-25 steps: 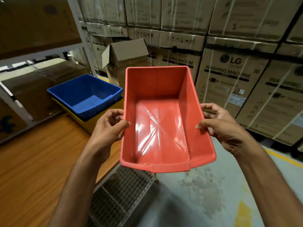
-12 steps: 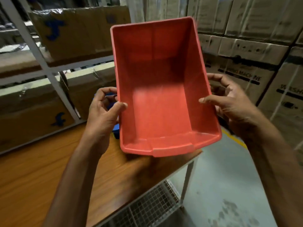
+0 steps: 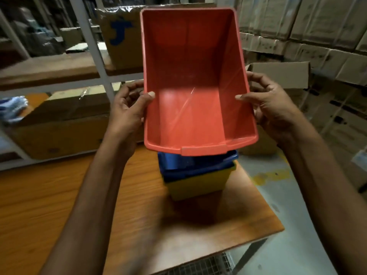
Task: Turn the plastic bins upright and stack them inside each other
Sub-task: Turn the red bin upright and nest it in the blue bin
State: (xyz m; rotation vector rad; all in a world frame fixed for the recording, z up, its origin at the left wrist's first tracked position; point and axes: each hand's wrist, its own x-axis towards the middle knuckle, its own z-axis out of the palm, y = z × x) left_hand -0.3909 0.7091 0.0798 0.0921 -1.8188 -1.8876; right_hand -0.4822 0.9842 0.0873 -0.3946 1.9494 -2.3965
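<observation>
Head view, we see both hands clamped on a red plastic bin (image 3: 194,108). It is off the desk (image 3: 59,195), with its open side tilted toward the camera. The left hand (image 3: 127,112) grips the left long wall, thumb hooked over the rim onto the inner face and fingers curled behind the outside. The right hand (image 3: 272,108) does the same on the right wall.

The red bin's near lip sits right over a blue bin (image 3: 198,163), and we cannot tell if they touch. The blue bin is upright and nested inside a yellow bin (image 3: 198,185), which stands on the desk toward its far right end.

A wire mesh shelf (image 3: 198,266) shows below the near desk edge. Grey concrete floor (image 3: 288,205) with a yellow paint mark lies to the right. A metal rack upright (image 3: 89,42) and a cardboard box with a blue logo (image 3: 121,36) are far left. Stacked cartons (image 3: 317,26) fill the far right, blurred.
</observation>
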